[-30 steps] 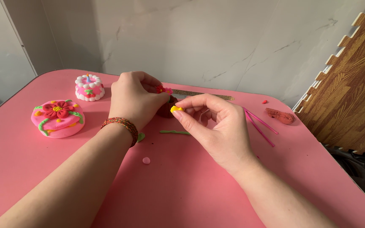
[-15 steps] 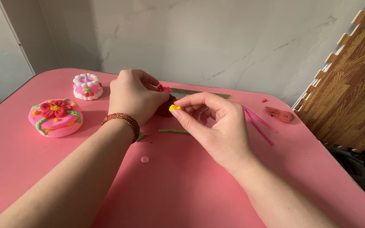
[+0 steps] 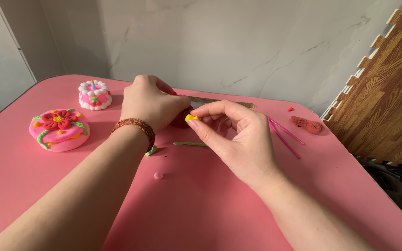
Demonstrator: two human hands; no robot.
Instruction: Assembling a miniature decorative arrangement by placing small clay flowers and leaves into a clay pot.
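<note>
My right hand (image 3: pixel 238 137) pinches a small yellow clay bit (image 3: pixel 191 118) between thumb and forefinger, close to my left hand. My left hand (image 3: pixel 150 101) is curled over a dark red clay piece (image 3: pixel 182 120) on the pink table (image 3: pixel 201 204), mostly hiding it. A braided red bracelet (image 3: pixel 136 125) circles the left wrist. A thin green clay strip (image 3: pixel 190 144) lies on the table just below both hands, and another green bit (image 3: pixel 151 150) shows beside the bracelet.
Two pink clay cakes stand at the left: a larger one with a red flower (image 3: pixel 59 129) and a smaller one with white dots (image 3: pixel 95 95). A ruler (image 3: pixel 222 101), pink sticks (image 3: pixel 282 134), a red clay lump (image 3: pixel 307 124) and a small pink ball (image 3: pixel 158 175) lie around.
Both hands stay close together over the dark red piece. The yellow bit has shifted slightly closer to the left hand.
</note>
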